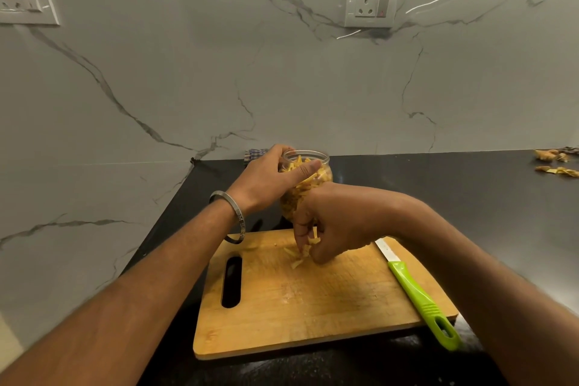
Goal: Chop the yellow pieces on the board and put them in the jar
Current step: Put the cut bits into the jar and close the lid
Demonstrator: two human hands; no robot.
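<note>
Board [313, 301]: wooden, slotted handle at its left, lay flat on the dark worktop [470, 197], nearest the viewer. Surface mostly bare; chopping looked largely done.

Knife [419, 294]: green handle, blade partly hidden under the right forearm; rested along the board's right edge, unheld.

Pieces [297, 257]: a few thin yellow strips at the board's far middle. Judged light, dry and brittle, prone to snap or scatter; best gathered in a loose fingertip pinch, not squeezed.

Right hand [329, 229]: fingers curled downward, pinching a small cluster of the pieces against the board.

Jar [308, 178]: clear, open-mouthed, just beyond the board's far edge, already well filled with yellow strips. Appeared tipped toward the board; whether its base touched the worktop could not be told. Judged light and smooth-walled, likely to slip; hold around the upper body below the rim.

Left hand [269, 178]: wrapped around the jar near its mouth, bangle [232, 216] at the wrist.

Scraps [554, 163]: peel-like, far right of the worktop, well apart.
</note>
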